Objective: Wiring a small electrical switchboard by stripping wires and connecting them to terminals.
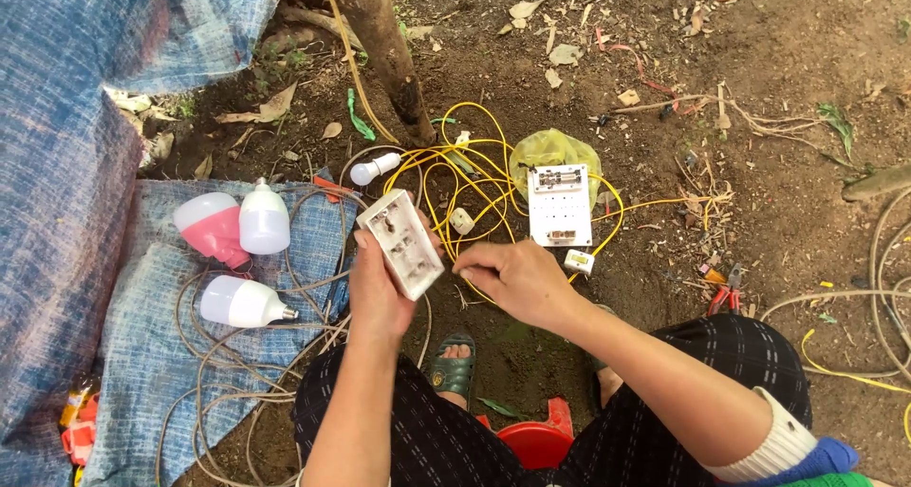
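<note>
Head camera, looking steeply down

It faces the dirt ground (807, 193) from close above the person's lap; hands mid-frame, blue cloth (152, 354) at the left edge.

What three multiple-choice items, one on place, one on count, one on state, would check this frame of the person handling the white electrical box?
1. Where do the red-handled pliers lie?
A. on the bare soil beside the person's right knee
B. on the blue cloth
C. in the left hand

2. How many large bulbs lie on the blue cloth?
A. one
B. three
C. five

3. How is the white box held?
A. resting flat on the soil
B. hung from the tree trunk
C. gripped in the left hand, open side up

Answers: 1 A, the pliers sit on the dirt on the right. 2 B, two white ones and one pink-and-white lie there. 3 C, the left hand clasps it while the right hand pinches beside it.
</note>
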